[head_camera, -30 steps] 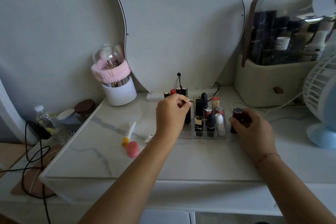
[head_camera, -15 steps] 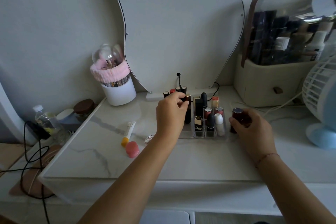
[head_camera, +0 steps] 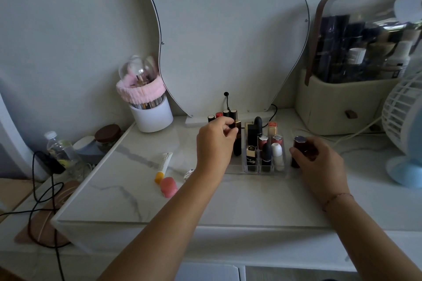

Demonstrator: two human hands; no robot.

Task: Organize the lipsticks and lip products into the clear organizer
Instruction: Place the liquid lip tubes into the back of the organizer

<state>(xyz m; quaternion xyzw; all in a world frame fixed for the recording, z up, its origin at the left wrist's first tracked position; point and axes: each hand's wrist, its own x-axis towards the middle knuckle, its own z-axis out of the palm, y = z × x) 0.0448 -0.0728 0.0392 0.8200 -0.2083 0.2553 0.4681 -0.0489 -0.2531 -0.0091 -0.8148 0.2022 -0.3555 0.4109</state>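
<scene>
The clear organizer (head_camera: pixel 251 171) stands mid-table with several lipsticks upright in its slots. My left hand (head_camera: pixel 214 146) pinches the gold top of a black lipstick (head_camera: pixel 237 141) standing at the organizer's left side. My right hand (head_camera: pixel 317 162) grips a dark red lipstick (head_camera: pixel 299 143) upright on the table just right of the organizer. Several more lipsticks (head_camera: pixel 222 116) stand in a row behind my left hand, by the mirror base. A white tube with an orange cap (head_camera: pixel 164 166) and a pink lip balm (head_camera: pixel 169 187) lie to the left on the marble top.
A curved mirror (head_camera: pixel 228 29) leans on the wall behind. A white brush holder with a pink band (head_camera: pixel 148 107) stands back left, a cosmetics case (head_camera: pixel 354 75) back right, a white and blue fan (head_camera: pixel 404 132) at the right edge. Cables (head_camera: pixel 43 189) hang at left.
My left hand moved slightly back and lowered the black lipstick down beside the organizer. My right hand stayed in place on the dark red lipstick.
</scene>
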